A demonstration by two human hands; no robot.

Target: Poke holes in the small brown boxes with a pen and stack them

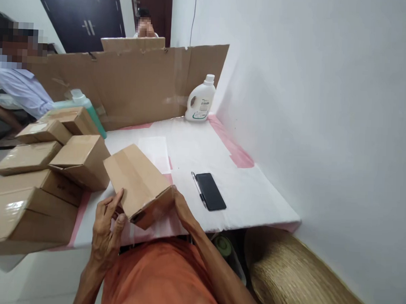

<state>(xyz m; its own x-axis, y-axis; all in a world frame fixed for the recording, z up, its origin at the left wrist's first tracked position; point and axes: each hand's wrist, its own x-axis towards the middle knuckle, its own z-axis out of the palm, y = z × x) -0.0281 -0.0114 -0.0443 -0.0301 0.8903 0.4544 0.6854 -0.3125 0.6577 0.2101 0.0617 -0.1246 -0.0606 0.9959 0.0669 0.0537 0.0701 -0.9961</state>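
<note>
A person in an orange top sits or stands at a white-covered table (244, 196), both bare hands on a brown box (137, 180) just below and left of the frame's middle. The box sits askew, its taped face up; whether it is lifted off the table cannot be told.

The left hand (107, 230), lower left of centre, lies along the box's left edge, index finger and thumb spread apart, seemingly to steady it lightly rather than grip. The right hand (183, 207) is at the opposite corner, probably as a counter-support; its fingertips are hidden behind the box, so how tightly they close cannot be told.

Other boxes (28, 158) cluster at the left, perhaps grouped there to leave working room. A phone (210, 191) and a pen (198, 190) lie side by side right of centre. Above them, a white bottle (201, 100) stands against a cardboard sheet (135, 86), possibly propping it; a green bottle (93, 116) leans at the sheet's left. Two other people are beyond, upper left.
</note>
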